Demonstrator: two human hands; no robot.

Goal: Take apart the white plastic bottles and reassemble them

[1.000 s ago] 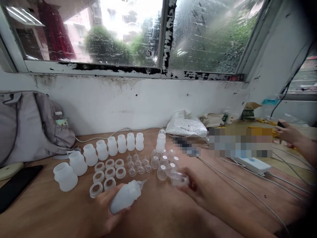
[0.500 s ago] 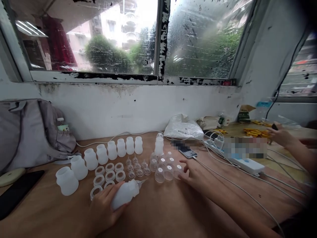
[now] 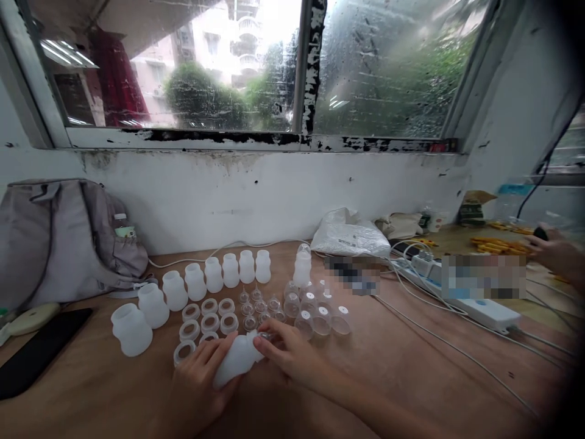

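Note:
A translucent white baby bottle (image 3: 237, 363) lies tilted in my left hand (image 3: 201, 381), its top end pointing up and to the right. My right hand (image 3: 292, 353) closes its thumb and fingers around the collar end, hiding the teat. Left of the hands are several ring collars (image 3: 210, 322) in rows. Several clear teats (image 3: 249, 323) stand just beyond my right fingers, partly covered by them. Clear dome caps (image 3: 321, 318) are grouped behind my right hand. A row of open bottle bodies (image 3: 173, 291) curves along the back left.
One capped bottle (image 3: 302, 265) stands behind the caps. A grey backpack (image 3: 50, 238) and a black phone (image 3: 43, 350) are at the left. To the right lie a plastic bag (image 3: 350, 235), a power strip (image 3: 489, 314) and white cables. Another person's hand (image 3: 555, 250) is at far right.
My right hand has moved left from beside the dome caps to the bottle's top and closed on it. The view has turned slightly right; my left hand keeps its hold.

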